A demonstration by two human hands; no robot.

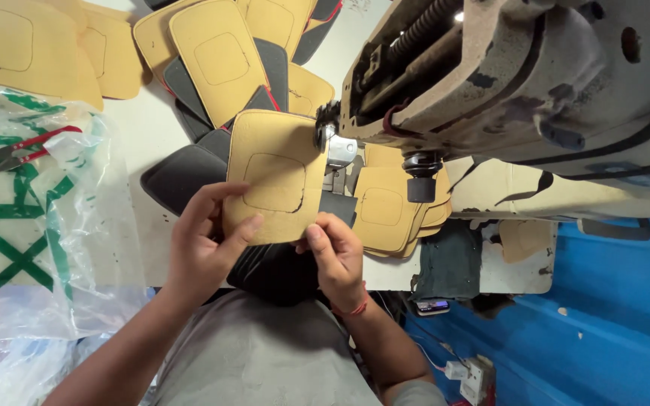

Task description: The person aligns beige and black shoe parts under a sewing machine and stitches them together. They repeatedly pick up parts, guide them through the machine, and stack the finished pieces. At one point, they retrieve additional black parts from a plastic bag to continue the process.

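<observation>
Nearest the camera, the left hand [203, 242] pinches the lower left edge of a tan stitched panel [276, 174], thumb on its face, while the right hand [336, 256] grips its lower right corner; the two hands are apart, each clamped on the panel, which is held tilted just above the table edge [144, 263]. A black piece [276, 272] lies under it and may slide off toward the lap if the grip shifts. Just beyond, the sewing machine's needle area [338, 154] sits close to the panel's upper right corner, so fingers pushed forward risk a prick. Farther off, overlapping tan and black pieces [223, 56] could snag or be knocked askew; red-handled snips [20, 149] rest on a plastic bag [54, 225] at left.
</observation>
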